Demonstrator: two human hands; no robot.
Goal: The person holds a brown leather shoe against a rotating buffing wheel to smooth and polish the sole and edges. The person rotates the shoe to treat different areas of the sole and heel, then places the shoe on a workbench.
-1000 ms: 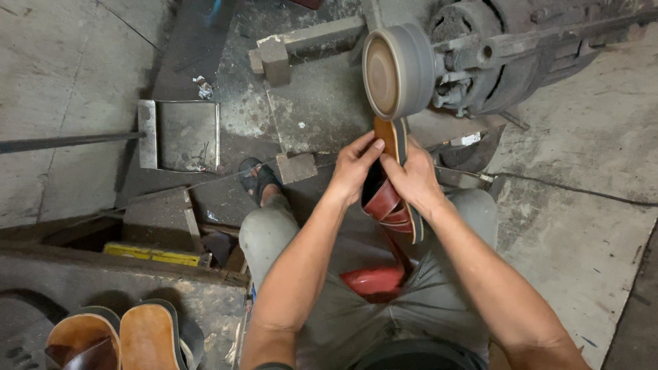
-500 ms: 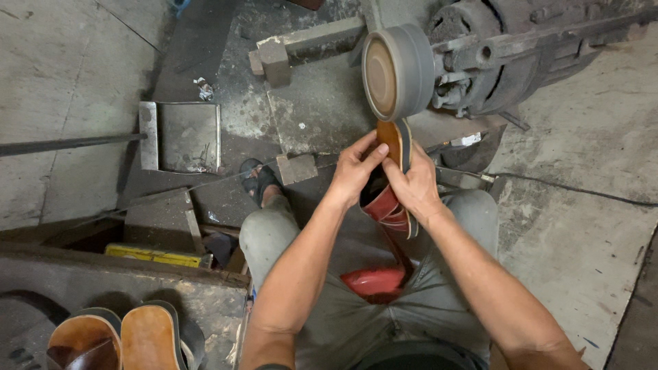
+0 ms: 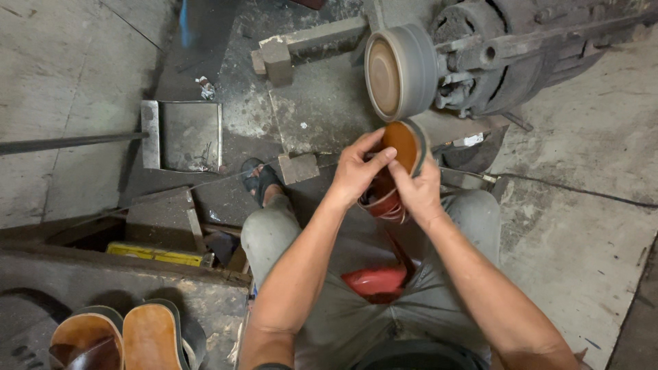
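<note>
both hands, left hand (image 3: pixel 358 173) and right hand (image 3: pixel 416 190), grip one brown sandal (image 3: pixel 401 145) just near the grinding wheel (image 3: pixel 397 70); its strap side is hidden. two more sandals (image 3: pixel 123 337) lie near left, cut off.

The single head-worn camera is looking steeply down from close above at the lap, forearms and the concrete floor (image 3: pixel 582 226) ahead.
</note>
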